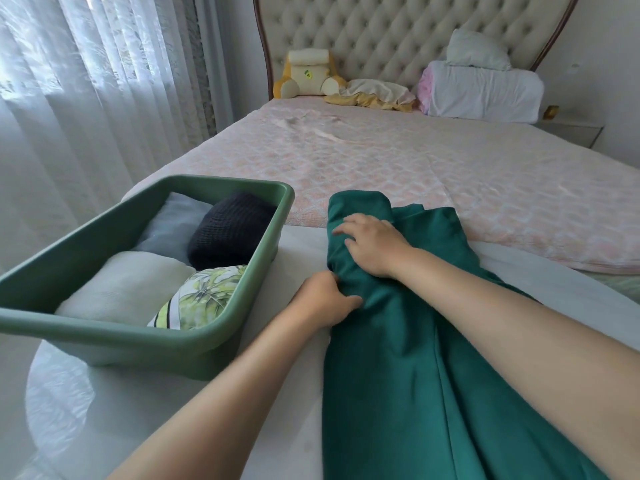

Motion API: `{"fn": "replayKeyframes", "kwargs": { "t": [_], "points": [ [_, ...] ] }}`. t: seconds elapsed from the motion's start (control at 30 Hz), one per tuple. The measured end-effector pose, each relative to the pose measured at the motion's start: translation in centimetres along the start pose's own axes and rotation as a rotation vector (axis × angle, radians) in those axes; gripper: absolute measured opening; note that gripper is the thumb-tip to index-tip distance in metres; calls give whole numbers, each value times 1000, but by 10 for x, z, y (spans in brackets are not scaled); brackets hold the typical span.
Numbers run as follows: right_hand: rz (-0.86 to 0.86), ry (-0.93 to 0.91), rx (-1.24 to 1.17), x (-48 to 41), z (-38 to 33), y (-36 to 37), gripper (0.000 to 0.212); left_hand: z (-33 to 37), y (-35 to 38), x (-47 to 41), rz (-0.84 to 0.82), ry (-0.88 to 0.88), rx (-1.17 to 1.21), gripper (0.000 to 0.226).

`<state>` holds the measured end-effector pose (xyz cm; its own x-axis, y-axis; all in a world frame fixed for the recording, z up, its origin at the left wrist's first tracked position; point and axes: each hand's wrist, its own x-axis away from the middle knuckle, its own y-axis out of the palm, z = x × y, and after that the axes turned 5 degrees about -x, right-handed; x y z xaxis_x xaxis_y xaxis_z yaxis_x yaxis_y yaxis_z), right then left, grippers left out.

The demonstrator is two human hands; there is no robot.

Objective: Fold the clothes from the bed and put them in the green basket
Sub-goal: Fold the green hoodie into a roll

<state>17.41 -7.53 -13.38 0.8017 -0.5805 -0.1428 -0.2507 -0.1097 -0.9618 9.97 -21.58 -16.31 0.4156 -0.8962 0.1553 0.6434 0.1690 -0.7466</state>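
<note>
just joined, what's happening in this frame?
A person is folding a green garment on the bed. The left hand grips its edge while the right hand presses flat on the folded part. The green basket beside it already holds four folded pieces. No other loose clothes show near the hands.

Soft daylight from sheer curtains [86, 98] at left, overexposed there; room evenly bright, shadows faint; wide-angle bending at edges, bed [381, 161] sharp, slight softness on near forearms
</note>
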Motion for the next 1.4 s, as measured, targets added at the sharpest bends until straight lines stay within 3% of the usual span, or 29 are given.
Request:
{"fn": "replayKeyframes", "kwargs": {
  "t": [0.1, 0.2, 0.37, 0.57, 0.7, 0.8, 0.87, 1.0, 1.07, 1.13, 1.23, 1.3, 1.4],
  "points": [
    [6, -11, -75, 35, -6, 11, 40, -4, -2, -5, 60, 18, -67, 26],
    [-127, -3, -5, 59, 1, 23, 47, -4, -5, -1, 50, 19, -23, 25],
    [-173, 57, 83, 44, 0, 29, 51, -4, -10, 25, -129, -143, -110, 38],
    [-223, 127, 112, 25, -13, 31, 52, -14, -9, 52, -274, -198, -11, 33],
    [-248, 127, 42, 28, -17, 24, 54, -21, -9, 65, -196, -114, -219, 39],
    [-100, 127, -161, 41, -15, 13, 54, -14, -17, 66, -96, -76, -424, 54],
    [-2, 194, -117, 54, -10, 10, 54, -8, -21, 62, 61, -26, -473, 50],
    [-233, 250, -56, 89, 4, 12, 70, 3, -14, 50, 295, 188, -289, 19],
    [-227, 218, -177, 100, 15, 6, 69, 9, -8, 41, 305, 336, -298, 24],
    [-110, 213, -227, 103, 28, -5, 60, 16, -2, 29, 322, 429, -329, 33],
    [15, 233, -21, 101, 56, -19, 51, 32, 6, 9, 322, 467, -433, 41],
    [-24, 307, 84, 105, 79, -21, 52, 47, 10, -6, 292, 464, -540, 45],
    [-225, 383, 94, 115, 104, -18, 53, 65, 12, -32, 200, 421, -708, 54]
  ]
}}
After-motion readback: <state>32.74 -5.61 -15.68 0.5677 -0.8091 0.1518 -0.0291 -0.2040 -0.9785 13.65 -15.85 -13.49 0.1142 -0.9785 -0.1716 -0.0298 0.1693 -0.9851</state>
